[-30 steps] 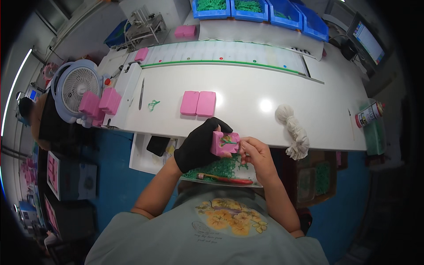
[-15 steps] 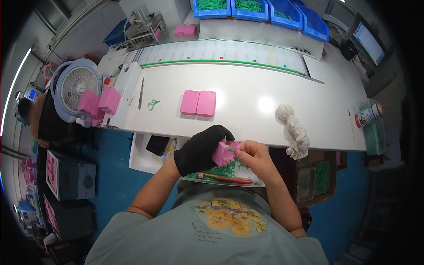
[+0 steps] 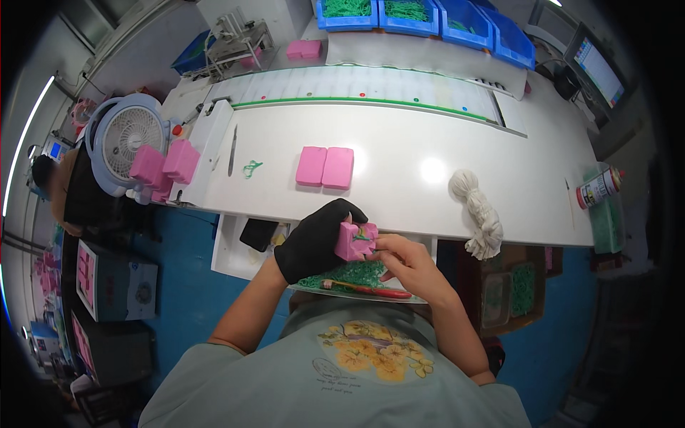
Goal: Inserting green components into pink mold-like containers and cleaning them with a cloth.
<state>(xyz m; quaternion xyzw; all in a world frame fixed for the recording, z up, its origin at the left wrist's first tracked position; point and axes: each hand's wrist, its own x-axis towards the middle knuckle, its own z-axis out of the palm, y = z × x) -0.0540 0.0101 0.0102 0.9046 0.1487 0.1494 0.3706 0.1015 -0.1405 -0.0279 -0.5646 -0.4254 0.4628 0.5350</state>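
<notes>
My left hand (image 3: 312, 239), in a black glove, is closed around a pink rubber mold (image 3: 348, 246) above the open drawer. Green material (image 3: 362, 233) shows in the hollow of its notched face. My bare right hand (image 3: 412, 265) has its fingertips bent in against the mold's right edge; whether something small is between them I cannot make out. Beneath the hands, many green scraps (image 3: 342, 277) lie in a tray, with a red-handled brush-like tool (image 3: 367, 289) along its near side. Two pink blocks (image 3: 325, 167) stand side by side on the white table.
Tweezers (image 3: 232, 151) and a green piece (image 3: 252, 169) lie at left, a bundle of white cloth (image 3: 476, 214) at right. A spray can (image 3: 599, 188) stands at the right edge. A fan (image 3: 127, 143), pink blocks and a person (image 3: 64, 185) are at far left; blue bins (image 3: 407, 28) at the back.
The mold has turned so its hollow face shows more, and both hands have shifted slightly left. My right fingers have moved from over the mold to its lower right edge.
</notes>
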